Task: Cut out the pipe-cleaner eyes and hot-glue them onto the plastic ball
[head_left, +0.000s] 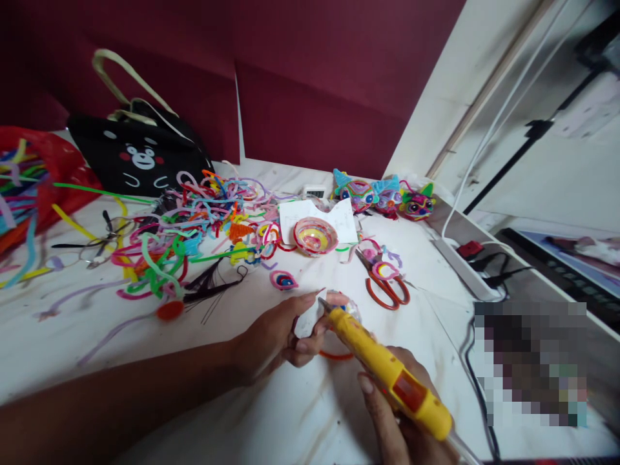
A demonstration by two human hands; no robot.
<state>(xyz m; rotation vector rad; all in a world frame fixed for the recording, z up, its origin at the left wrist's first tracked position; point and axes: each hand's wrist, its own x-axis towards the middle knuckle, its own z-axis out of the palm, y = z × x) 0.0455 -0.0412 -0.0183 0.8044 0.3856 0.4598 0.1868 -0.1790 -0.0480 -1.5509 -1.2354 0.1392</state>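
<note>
My left hand (276, 339) is closed around a small white paper piece (310, 319), its blank face turned up. In my right hand (392, 413) is a yellow pen-shaped hot glue gun (382, 358) with an orange switch. Its metal tip points at the paper's right edge; whether it touches, I cannot tell. Just behind my left fingers lies a colourful round piece (349, 306), partly hidden. A pink and blue pipe-cleaner eye shape (283, 279) rests beyond my left hand. An orange loop (338, 355) lies beneath the hands.
Orange-handled scissors (387, 290) lie to the right. A coiled bowl (314, 237) sits on cut white paper (341, 219). Loose pipe cleaners (165, 248) heap up at left, before a black bag (140, 155). Finished colourful pieces (361, 192) and a power strip (465, 268) are farther back.
</note>
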